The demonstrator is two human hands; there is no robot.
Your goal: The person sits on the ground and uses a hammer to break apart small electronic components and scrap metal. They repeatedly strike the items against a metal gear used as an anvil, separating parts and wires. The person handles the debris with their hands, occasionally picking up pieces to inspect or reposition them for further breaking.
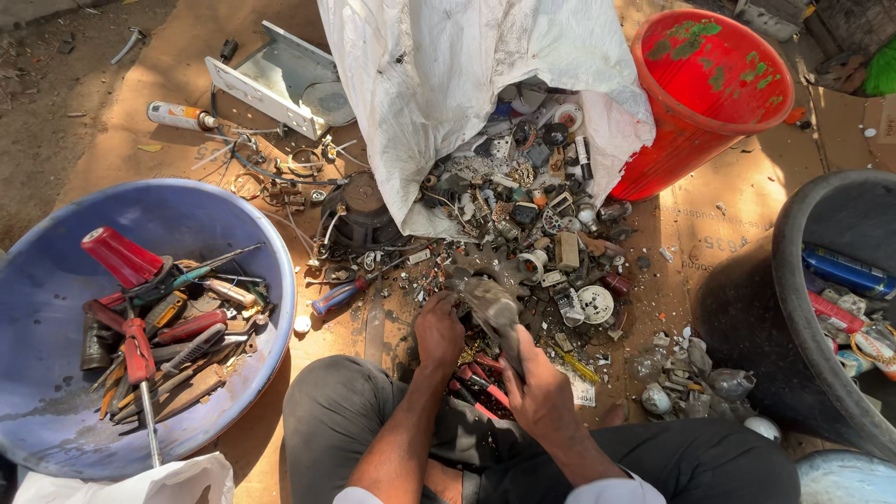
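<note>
I sit on the ground with my knees spread. My left hand (439,331) rests knuckles-up on a pile of small scrap parts (541,243) and touches a dusty grey metal piece (490,303). My right hand (537,392) grips the lower end of that same grey piece. Red-handled pliers (481,383) lie on the ground between my hands. The scrap spills out of an open white sack (439,84) just beyond my hands.
A blue basin (56,280) of screwdrivers and pliers sits at left. A red bucket (709,93) stands at the back right, a black tub (803,308) with cans at right. A speaker (359,215), a metal bracket (271,84), a spray can (182,117) and broken bulbs (691,378) lie on cardboard.
</note>
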